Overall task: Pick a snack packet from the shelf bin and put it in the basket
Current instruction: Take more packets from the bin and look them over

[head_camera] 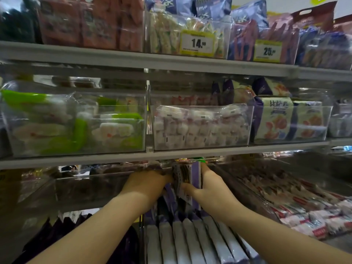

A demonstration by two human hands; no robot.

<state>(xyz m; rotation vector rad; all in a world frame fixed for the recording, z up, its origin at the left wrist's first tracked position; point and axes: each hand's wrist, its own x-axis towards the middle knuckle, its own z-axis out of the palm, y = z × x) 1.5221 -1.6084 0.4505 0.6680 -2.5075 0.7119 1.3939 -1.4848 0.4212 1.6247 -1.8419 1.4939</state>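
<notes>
Packet, upright in the bin at 6 o'clock, is pinched between the right hand's thumb and fingers, while the left hand at 9 o'clock hides its fingers; neighbours look clamped too, so extras may lift out or spill.

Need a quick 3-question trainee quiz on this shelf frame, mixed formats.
1. True or false: the left hand rests on the middle shelf.
2. The right hand grips purple-edged packets at which level? A top, B middle, C lowest.
3. Fill in: the leftmost yellow price tag shows large digits ___.
Key: 1 false; 2 C; 3 14.
</notes>
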